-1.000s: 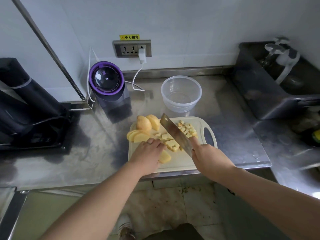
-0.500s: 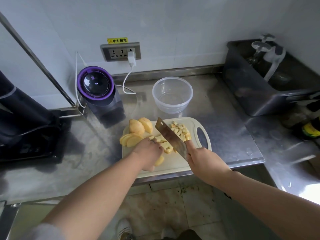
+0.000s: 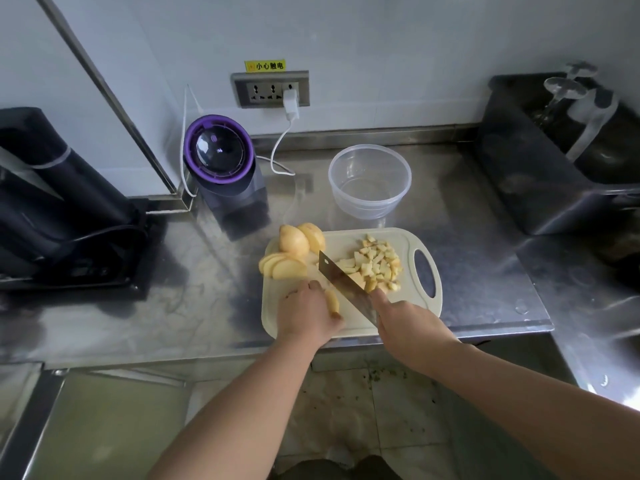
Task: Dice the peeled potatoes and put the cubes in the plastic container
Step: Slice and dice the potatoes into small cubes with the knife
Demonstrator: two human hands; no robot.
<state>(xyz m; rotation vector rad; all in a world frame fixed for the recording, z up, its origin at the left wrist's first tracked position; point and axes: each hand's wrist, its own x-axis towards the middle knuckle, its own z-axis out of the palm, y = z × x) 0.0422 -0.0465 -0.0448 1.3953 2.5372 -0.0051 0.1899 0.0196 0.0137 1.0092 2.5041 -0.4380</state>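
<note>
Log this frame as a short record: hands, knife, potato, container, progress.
left hand: holds a potato piece on the cutting board
right hand: grips the knife
knife: blade angled across the board, between piece and cubes
cubes: piled on the board's right side
slices: fanned at the board's far left, beside larger chunks
container: behind the board, no cubes inside
progress: dicing under way; transfer not begun

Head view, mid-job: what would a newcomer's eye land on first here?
The cleaver, gripped by the right hand, is angled across the pale cutting board at the counter's front edge, and the left hand holds a potato piece beside the blade. Right of the blade lies a pile of yellow cubes. The clear plastic container behind the board has no cubes in it.
</note>
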